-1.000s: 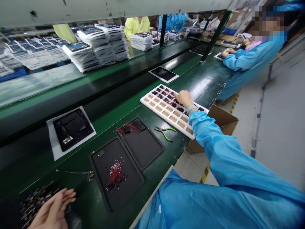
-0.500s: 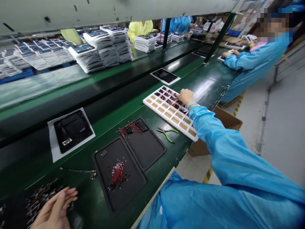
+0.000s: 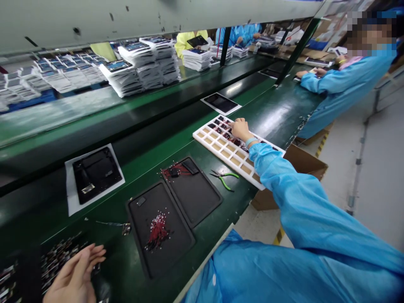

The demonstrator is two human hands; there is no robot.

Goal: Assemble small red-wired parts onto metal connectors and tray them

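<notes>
My left hand (image 3: 75, 275) is flat, fingers straight, holding nothing, beside the heap of small dark parts (image 3: 58, 252) at the near left. My right hand (image 3: 240, 128) is down in the far rows of the white tray (image 3: 198, 135), fingertips on the little wired parts (image 3: 221, 125); can't tell if I've pinched one. They look light and fragile, so I'd take them by the body, not the thin wires.

Bright light from above, with glare on the far green bench (image 3: 277, 110); edges are bent, near corners blurred
</notes>
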